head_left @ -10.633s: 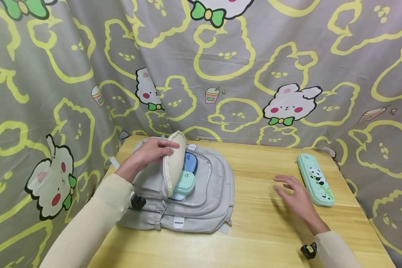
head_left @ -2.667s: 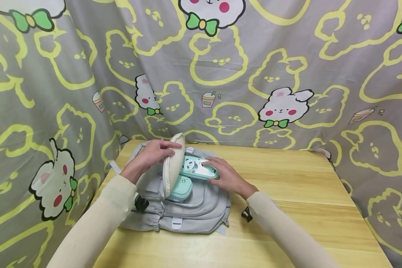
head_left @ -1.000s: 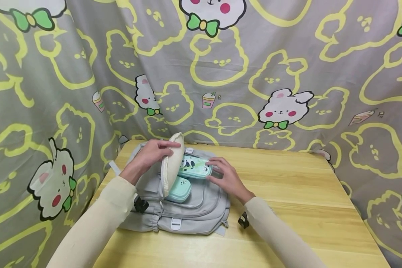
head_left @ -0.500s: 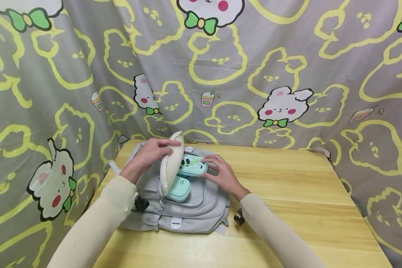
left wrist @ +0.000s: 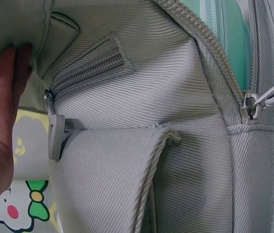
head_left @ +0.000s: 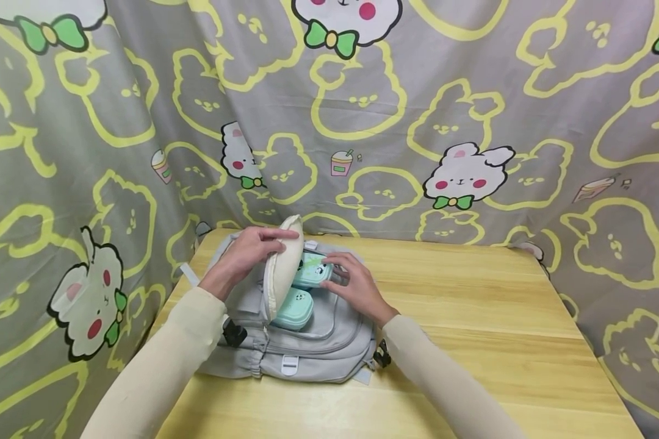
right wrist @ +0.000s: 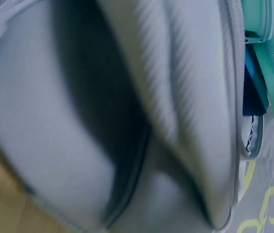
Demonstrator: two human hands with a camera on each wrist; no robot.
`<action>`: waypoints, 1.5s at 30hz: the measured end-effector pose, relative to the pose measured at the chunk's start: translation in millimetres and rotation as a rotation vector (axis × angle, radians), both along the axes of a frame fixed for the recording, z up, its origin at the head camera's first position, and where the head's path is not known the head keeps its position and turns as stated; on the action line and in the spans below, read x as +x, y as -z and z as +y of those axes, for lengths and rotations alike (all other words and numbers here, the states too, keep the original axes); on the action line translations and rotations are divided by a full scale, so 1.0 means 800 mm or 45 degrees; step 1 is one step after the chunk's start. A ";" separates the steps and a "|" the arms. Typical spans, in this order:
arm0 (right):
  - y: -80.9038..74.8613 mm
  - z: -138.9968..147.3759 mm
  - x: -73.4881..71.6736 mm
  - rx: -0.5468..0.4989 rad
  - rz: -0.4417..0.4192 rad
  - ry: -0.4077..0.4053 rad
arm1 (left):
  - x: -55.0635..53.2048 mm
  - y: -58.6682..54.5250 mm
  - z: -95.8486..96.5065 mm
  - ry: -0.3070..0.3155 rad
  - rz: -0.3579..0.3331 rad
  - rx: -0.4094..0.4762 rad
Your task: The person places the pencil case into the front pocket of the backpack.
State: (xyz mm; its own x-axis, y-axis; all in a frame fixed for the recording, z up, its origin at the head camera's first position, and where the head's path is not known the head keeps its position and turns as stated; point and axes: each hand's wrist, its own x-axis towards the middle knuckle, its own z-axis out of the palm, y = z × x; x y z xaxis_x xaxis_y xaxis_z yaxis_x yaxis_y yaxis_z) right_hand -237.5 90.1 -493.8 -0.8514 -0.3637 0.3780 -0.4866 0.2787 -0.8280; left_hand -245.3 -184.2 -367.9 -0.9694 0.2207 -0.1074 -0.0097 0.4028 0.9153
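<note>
A grey backpack (head_left: 329, 350) lies on the wooden table, its front flap (head_left: 284, 268) lifted to show a cream lining. My left hand (head_left: 247, 256) pinches the flap's upper edge; in the left wrist view the left hand (left wrist: 1, 121) is at the grey fabric. Thumb and fingers of my right hand (head_left: 357, 283) grip the end of a mint panda pencil case (head_left: 313, 271), whose other end is hidden behind the flap. Just nearer to me, a second mint case (head_left: 296, 308) sticks out of the same opening. The right wrist view shows a dark blue item (right wrist: 255, 87) beside the mint cases.
The wooden table (head_left: 472, 317) extends to the right of the backpack. A grey curtain (head_left: 384, 140) with yellow cartoon outlines hangs behind and at the sides. A white buckle (head_left: 290, 365) sits on the backpack's near side.
The panda pencil case, earlier at the table's right, came over to the backpack in my right hand. Over the last second it slid left, further under the flap. My left hand stayed put.
</note>
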 end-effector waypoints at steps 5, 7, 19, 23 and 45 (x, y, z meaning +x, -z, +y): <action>-0.001 -0.011 -0.003 -0.016 0.011 -0.026 | 0.000 0.001 0.001 -0.005 0.008 0.000; -0.001 -0.015 -0.004 -0.032 0.007 -0.028 | 0.000 0.001 0.001 -0.006 0.009 -0.003; 0.002 -0.029 -0.002 -0.127 -0.034 0.008 | 0.000 0.003 0.001 -0.031 0.017 0.021; 0.003 -0.032 -0.003 -0.154 -0.082 0.000 | 0.000 0.003 0.003 -0.027 0.009 0.037; 0.003 -0.034 -0.010 -0.156 -0.149 -0.062 | -0.003 0.008 0.006 -0.014 -0.063 0.089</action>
State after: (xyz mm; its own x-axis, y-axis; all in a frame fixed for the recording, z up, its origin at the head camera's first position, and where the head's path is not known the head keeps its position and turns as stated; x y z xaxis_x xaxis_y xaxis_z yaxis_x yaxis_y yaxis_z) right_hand -245.1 62.8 -495.9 -0.8748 -0.3628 0.3210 -0.3951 0.1507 -0.9062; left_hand -247.8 -179.0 -374.2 -0.9657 0.2189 -0.1398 -0.0595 0.3374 0.9395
